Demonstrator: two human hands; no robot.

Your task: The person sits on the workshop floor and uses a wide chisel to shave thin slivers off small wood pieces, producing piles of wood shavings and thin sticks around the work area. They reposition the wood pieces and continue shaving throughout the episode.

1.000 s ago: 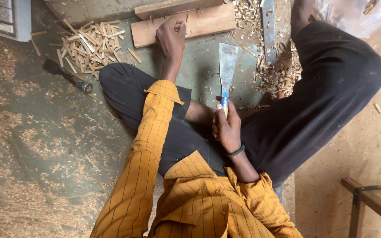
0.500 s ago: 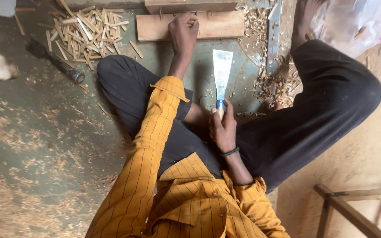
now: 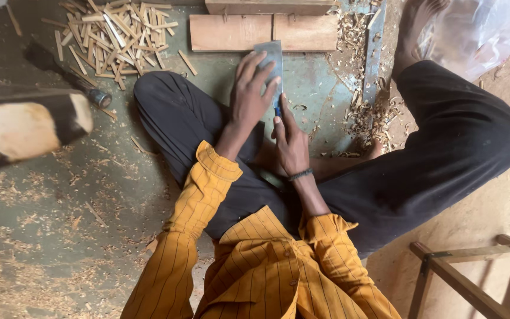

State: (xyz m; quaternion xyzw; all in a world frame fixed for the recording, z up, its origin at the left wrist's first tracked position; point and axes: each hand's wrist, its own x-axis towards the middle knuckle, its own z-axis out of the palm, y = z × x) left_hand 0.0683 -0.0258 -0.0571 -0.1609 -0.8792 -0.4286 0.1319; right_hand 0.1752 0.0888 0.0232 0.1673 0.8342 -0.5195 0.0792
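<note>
Both hands now meet on the broad chisel, down on the green floor

Half a second ago the left hand (image 3: 250,97) was up on the wooden block (image 3: 264,32); it has come back to lie flat, fingers spread, across the flat grey blade (image 3: 270,59), while the right hand (image 3: 290,142) stays closed round the blue handle just behind it. The blade looks wide, dull and square-ended, its tip almost touching the block ahead; wood slivers (image 3: 116,32) lie far to the left hand's side
</note>
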